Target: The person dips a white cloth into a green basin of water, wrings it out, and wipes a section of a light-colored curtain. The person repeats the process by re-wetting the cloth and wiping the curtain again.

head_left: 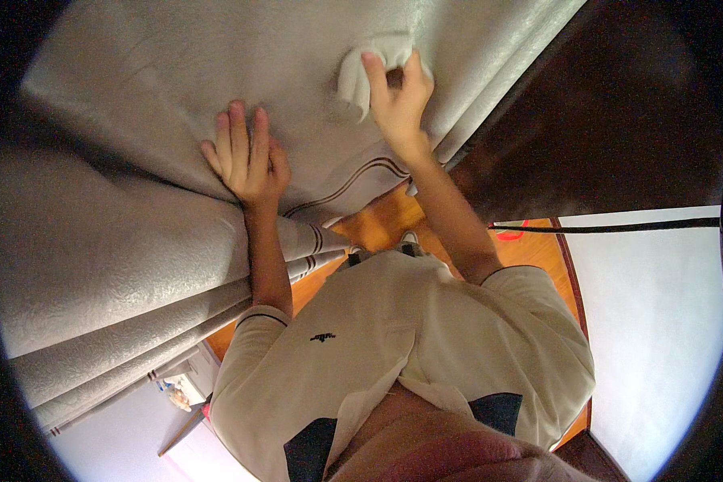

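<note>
My right hand (400, 99) grips a crumpled white cloth (355, 84) between thumb and fingers, against a large grey embossed curtain (175, 36). Part of the cloth is hidden behind the hand. Lower and to the left, my left hand (247, 156) lies against the same curtain with its fingers spread and nothing in it. A deep crease runs through the fabric beside that hand. Two dark stripes line the curtain's hem (361, 172), just above the floor.
Orange wood flooring (370, 226) shows around my shoes. A dark brown panel (590, 120) stands to the right, with a black cord (626, 229) below it and a white wall (651, 313). A red-rimmed object (511, 234) lies on the floor. More curtain folds (126, 319) hang at left.
</note>
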Motion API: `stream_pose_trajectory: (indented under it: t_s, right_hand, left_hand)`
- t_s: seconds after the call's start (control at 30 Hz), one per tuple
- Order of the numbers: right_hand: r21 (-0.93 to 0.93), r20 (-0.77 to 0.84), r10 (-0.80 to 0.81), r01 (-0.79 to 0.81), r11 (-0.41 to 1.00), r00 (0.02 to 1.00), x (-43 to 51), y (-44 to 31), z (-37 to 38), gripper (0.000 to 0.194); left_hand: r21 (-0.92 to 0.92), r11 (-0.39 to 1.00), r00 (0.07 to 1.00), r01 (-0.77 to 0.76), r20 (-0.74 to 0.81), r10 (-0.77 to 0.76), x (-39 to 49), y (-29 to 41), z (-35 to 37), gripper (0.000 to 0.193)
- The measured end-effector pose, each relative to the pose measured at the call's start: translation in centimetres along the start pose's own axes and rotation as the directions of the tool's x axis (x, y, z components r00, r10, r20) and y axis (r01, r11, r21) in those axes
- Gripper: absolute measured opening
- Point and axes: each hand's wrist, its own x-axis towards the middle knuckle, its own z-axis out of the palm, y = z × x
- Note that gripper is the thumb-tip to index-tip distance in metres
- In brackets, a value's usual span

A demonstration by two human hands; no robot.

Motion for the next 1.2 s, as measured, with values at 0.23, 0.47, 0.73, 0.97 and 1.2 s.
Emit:
stream_pose_trajectory:
  t_s: [0.23, 0.47, 0.73, 0.97, 1.2]
  right_hand:
    - [-0.092, 0.059, 0.033, -0.028, 0.995, 0.998, -6.1, 5.2, 0.1, 0.020]
    - [-0.041, -0.057, -0.080, 0.078, 0.996, 0.995, 4.0, -0.6, 0.4, 0.028]
    - [-0.066, 0.256, 0.221, -0.212, 0.975, 0.941, -10.7, 8.0, -0.3, 0.021]
    - [-0.033, 0.168, -0.118, 0.125, 0.992, 0.979, -0.2, -3.9, 3.1, 0.028]
    - [-0.050, 0.350, -0.028, 0.048, 0.998, 0.936, -9.0, 1.1, 4.0, 0.032]
  left_hand:
    - [-0.003, 1.000, 1.000, -0.014, -0.024, 0.014, 0.5, -0.2, 0.3, 0.041]
    - [-0.015, 1.000, 1.000, -0.010, -0.007, 0.010, 0.1, -0.8, -0.2, 0.038]
    - [-0.065, 0.998, 1.000, -0.013, -0.022, 0.012, 0.2, -0.9, 0.0, 0.043]
    - [-0.114, 0.993, 0.998, 0.028, 0.064, -0.021, -1.9, -0.5, -0.2, 0.043]
    - [-0.172, 0.983, 0.989, 0.059, 0.146, -0.034, -3.5, 0.4, -0.5, 0.042]
